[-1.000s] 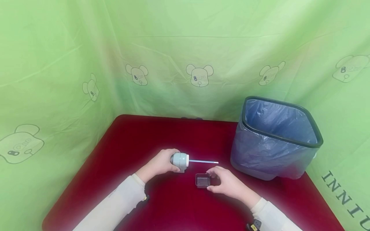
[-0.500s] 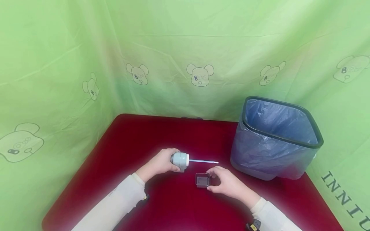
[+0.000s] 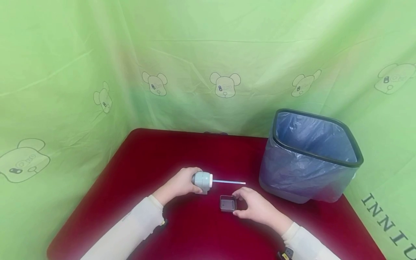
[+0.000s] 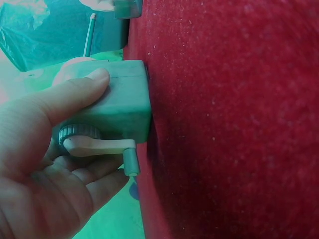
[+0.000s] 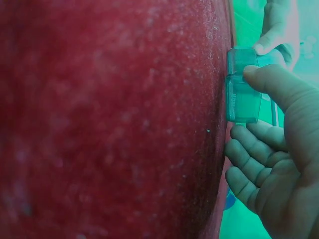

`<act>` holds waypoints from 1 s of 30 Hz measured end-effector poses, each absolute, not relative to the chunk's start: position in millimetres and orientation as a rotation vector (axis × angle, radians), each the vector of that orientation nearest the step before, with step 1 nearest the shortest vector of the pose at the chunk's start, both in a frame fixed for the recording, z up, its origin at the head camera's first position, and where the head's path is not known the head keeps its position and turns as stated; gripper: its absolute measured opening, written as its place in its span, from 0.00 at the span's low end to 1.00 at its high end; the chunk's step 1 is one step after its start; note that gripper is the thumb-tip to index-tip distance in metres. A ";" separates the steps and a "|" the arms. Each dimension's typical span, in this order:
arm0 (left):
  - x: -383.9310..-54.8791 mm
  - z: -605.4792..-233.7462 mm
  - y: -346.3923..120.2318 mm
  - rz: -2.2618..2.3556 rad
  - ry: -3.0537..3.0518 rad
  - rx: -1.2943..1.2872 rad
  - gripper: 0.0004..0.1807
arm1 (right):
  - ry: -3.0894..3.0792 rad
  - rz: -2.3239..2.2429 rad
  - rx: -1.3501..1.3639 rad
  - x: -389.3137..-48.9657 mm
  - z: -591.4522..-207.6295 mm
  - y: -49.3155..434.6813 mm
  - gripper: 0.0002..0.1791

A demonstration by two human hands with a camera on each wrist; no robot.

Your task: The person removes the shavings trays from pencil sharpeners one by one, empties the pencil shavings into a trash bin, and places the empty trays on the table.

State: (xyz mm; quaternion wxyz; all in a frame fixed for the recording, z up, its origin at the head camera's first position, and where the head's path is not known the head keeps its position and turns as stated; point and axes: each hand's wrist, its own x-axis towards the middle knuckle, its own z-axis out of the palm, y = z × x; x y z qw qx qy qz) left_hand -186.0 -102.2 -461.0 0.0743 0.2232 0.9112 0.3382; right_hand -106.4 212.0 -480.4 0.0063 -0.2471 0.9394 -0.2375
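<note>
In the head view my left hand (image 3: 181, 183) grips a pale blue-green pencil sharpener (image 3: 203, 180) resting on the red table. A light blue pencil (image 3: 229, 181) sticks out of its white front, pointing right. The left wrist view shows the thumb over the sharpener's body and a crank handle (image 4: 102, 146) at its back end. My right hand (image 3: 256, 206) holds a small clear shavings box (image 3: 228, 209) by its right side, just in front of the pencil. In the right wrist view, the thumb presses one side of the box (image 5: 242, 102); the fingers curl beside it.
At the table's right stands a bin (image 3: 302, 177) with a dark rim and a bluish plastic liner. Green curtains (image 3: 195, 54) printed with bear heads enclose the back and sides. The red tabletop (image 3: 162, 151) stretches out behind the hands.
</note>
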 end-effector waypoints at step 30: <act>-187.5 -462.4 -102.3 1.008 2.741 0.697 0.38 | 3.017 -0.599 -0.830 -105.2 -477.8 214.4 0.30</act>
